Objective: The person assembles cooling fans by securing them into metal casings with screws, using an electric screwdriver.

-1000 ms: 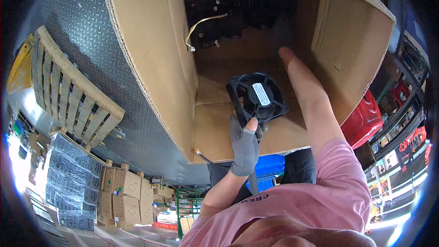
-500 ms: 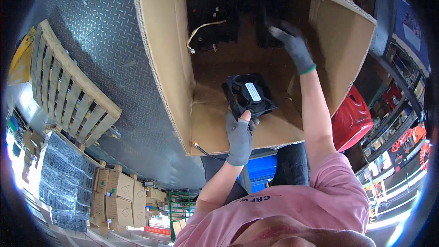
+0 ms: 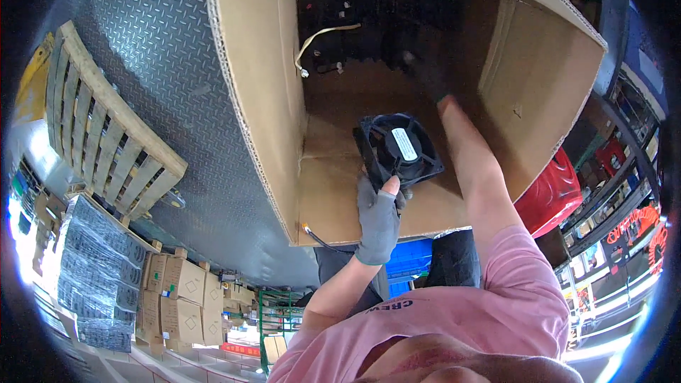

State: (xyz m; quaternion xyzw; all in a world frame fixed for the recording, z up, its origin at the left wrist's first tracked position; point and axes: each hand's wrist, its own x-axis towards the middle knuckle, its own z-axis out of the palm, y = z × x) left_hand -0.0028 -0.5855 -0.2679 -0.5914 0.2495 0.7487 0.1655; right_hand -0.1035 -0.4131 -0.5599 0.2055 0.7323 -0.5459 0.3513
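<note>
My left hand [image 3: 378,216], in a grey glove, is shut on a corner of a square black cooling fan [image 3: 397,149] with a white label on its hub. It holds the fan just above the bottom of a large open cardboard box [image 3: 262,85]. My right arm reaches deeper into the box. My right hand [image 3: 424,71], in a dark glove, is in shadow among several black fans [image 3: 355,21] piled at the far end. I cannot make out its fingers. A beige wire [image 3: 319,39] curls out of that pile.
The box stands on a diamond-plate metal floor [image 3: 163,42]. A wooden pallet [image 3: 106,135] lies to the left, with stacked cartons [image 3: 177,291] and wrapped dark goods [image 3: 85,269] beyond it. A red object [image 3: 553,191] and a blue crate [image 3: 408,262] sit by the box's near edge.
My right hand has pushed further into the box, into the shadowed pile of fans. My left hand keeps the fan in about the same place.
</note>
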